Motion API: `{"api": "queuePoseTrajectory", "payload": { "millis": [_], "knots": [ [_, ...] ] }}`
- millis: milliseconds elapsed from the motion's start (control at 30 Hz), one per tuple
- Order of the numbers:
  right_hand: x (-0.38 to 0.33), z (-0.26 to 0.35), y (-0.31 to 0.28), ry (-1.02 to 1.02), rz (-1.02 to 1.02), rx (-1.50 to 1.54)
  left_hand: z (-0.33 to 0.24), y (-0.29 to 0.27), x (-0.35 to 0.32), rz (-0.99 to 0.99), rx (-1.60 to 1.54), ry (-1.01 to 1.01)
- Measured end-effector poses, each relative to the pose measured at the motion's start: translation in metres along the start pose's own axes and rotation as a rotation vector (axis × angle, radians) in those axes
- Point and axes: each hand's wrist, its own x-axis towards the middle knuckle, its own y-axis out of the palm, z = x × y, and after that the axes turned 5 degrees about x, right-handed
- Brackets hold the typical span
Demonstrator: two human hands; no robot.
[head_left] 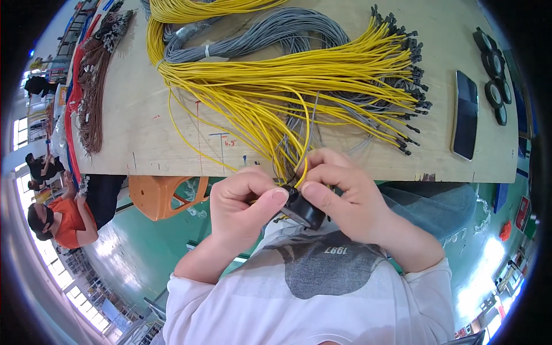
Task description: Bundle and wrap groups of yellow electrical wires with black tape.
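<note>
Black tape roll [305, 210], pinched between both hands just off the near edge of the desk [138, 132], over the lap. Left hand [244, 198] closed, thumb pressed against the roll's side, apparently to steady it. Right hand [339, 192] closed too, fingers curled over the roll and a few yellow wires [287, 86] drawn down from the fanned bundle, likely to keep them gathered. Grey wires [259, 37] lying beneath and behind the yellow. Dark phone [464, 114] and spare black rolls [493, 75] parked well apart at the right.
</note>
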Motion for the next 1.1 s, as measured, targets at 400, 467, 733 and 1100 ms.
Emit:
{"api": "queuePoseTrajectory", "payload": {
  "millis": [400,467,733,1100],
  "knots": [
    [0.033,0.028,-0.019,-0.215,0.349,-0.333,-0.009,-0.023,0.007,0.226,-0.005,-0.05],
    [0.04,0.027,-0.021,-0.268,0.425,-0.343,-0.012,-0.026,0.008,0.265,0.104,0.002],
    [0.052,0.026,-0.019,-0.349,0.423,-0.294,-0.022,-0.016,0.006,-0.069,1.034,0.673],
    [0.051,0.031,-0.023,-0.374,0.434,-0.375,-0.025,0.0,-0.002,0.029,0.747,0.379]
  ]
}}
